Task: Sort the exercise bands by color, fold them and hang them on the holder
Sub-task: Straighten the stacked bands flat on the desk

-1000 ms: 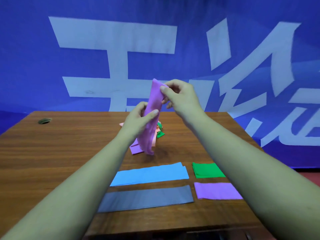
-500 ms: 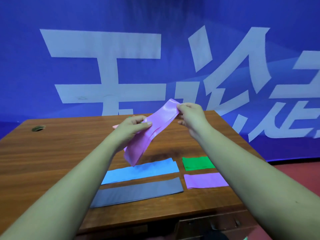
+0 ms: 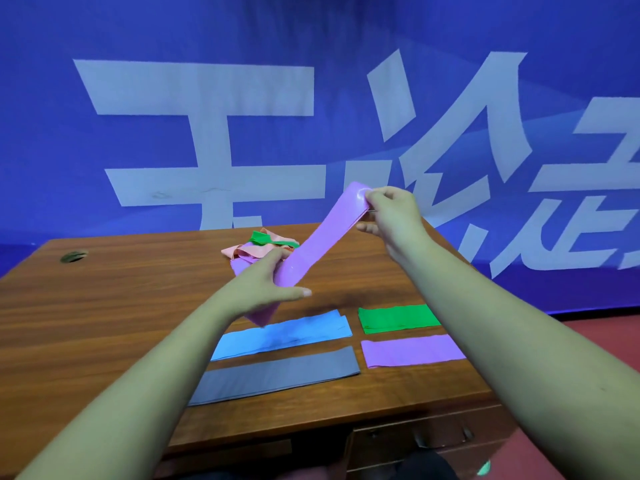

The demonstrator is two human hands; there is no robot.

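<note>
Raised higher than before, the right hand (image 3: 391, 216) pinches the top end of the purple band (image 3: 322, 244); the left hand (image 3: 266, 282) grips its lower part, thumb across; the band runs taut and glossy, slanting above the table's (image 3: 104, 306) middle; a folded blue band (image 3: 280, 336) and grey band (image 3: 277, 374) lie near the front edge.

Left grip (image 3: 266, 282) low, right grip (image 3: 391, 216) high, both closed.

Purple band (image 3: 322, 244) slants taut in the air; blue band (image 3: 280, 336), grey band (image 3: 277, 374), green band (image 3: 398, 318) lie flat.
</note>
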